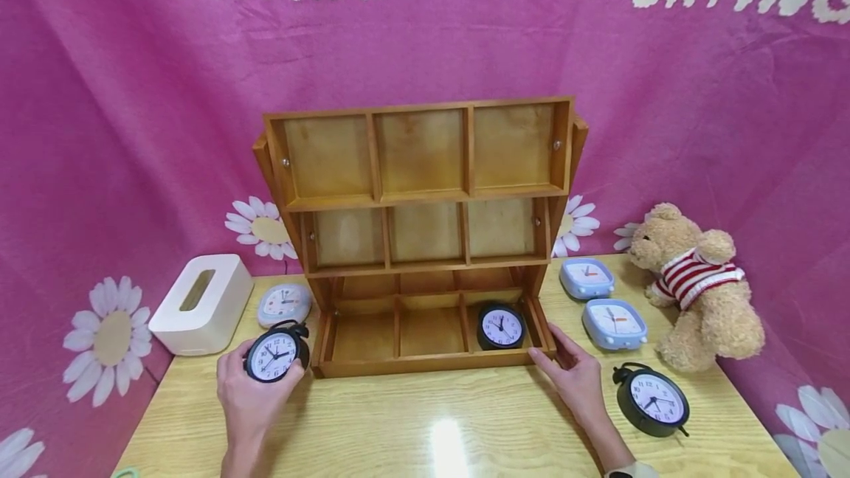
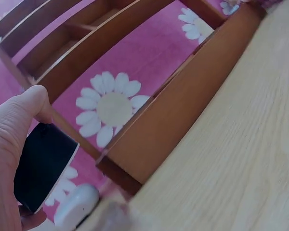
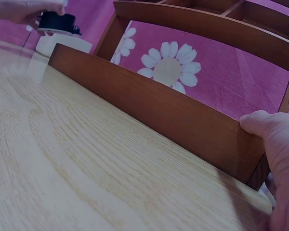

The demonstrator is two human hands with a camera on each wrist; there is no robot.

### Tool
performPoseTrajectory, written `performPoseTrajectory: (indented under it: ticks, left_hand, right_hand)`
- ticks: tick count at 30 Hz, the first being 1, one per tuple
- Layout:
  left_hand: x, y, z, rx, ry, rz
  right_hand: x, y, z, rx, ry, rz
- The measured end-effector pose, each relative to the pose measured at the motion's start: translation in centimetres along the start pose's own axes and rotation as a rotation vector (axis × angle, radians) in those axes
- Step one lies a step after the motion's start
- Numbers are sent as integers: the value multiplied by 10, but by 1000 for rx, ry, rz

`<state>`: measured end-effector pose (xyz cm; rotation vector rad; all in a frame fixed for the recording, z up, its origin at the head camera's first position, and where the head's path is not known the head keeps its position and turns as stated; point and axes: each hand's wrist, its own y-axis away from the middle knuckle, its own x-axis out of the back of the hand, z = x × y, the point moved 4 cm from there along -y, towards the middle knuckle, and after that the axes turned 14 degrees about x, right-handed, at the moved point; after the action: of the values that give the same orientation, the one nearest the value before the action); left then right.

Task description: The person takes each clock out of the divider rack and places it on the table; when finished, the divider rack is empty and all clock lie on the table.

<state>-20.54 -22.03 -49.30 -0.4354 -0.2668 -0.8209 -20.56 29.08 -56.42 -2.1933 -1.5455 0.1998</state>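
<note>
My left hand [image 1: 249, 408] grips a round black alarm clock [image 1: 271, 358] by its sides, its white dial facing up toward the head camera. In the left wrist view the black body of this clock [image 2: 43, 166] shows between thumb and fingers, left of the shelf. A three-tier wooden display shelf [image 1: 425, 368] stands in the middle of the table. My right hand [image 1: 576, 380] holds its bottom tier at the front right corner, thumb over the front board as the right wrist view shows. Another black clock [image 1: 501, 327] sits in the bottom tier's right compartment.
At left stand a white tissue box [image 1: 199, 308] and a pale clock [image 1: 284, 305]. Two blue clocks [image 1: 587, 278], a teddy bear [image 1: 704, 293] in a striped sweater and a black alarm clock [image 1: 654, 400] are at right. A pink curtain [image 1: 425, 35] hangs behind.
</note>
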Motion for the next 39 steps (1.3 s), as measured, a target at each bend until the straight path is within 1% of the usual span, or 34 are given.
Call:
performPoseTrajectory:
  ticks: [4,7,12,14,16,19,22,29,34,37,39]
  left_hand:
    - [-2,-7,-11,104,-12,-34]
    - [-6,-12,-21,159,-54,-66]
    - [-13,-21,-37,194,-125,-95]
    - [-15,-22,-44,196,-132,-108]
    - [-14,-21,-50,202,-143,-116]
    - [-9,-18,-58,198,-153,-104]
    - [-4,-16,-62,190,-144,-83]
    - [-10,-19,-60,185,-109,-85]
    - [-15,-18,-60,172,-69,-65]
    - [-18,-18,-58,156,-14,-47]
    - [-19,-18,-55,126,33,-25]
  right_hand:
    - [2,0,-3,-1,2,10]
    - [2,-1,-4,2,-7,18]
    - [2,-1,-2,1,-9,11]
    - [1,-1,-1,4,-5,7]
    - [0,-2,-1,8,3,2]
    - [-4,-4,-1,20,13,-29]
    - [-7,-4,-1,26,17,-47]
    - [-4,1,1,9,13,-10]
    - [0,0,1,5,15,-2]
    - [1,-1,1,8,13,-3]
    - [2,0,1,7,13,3]
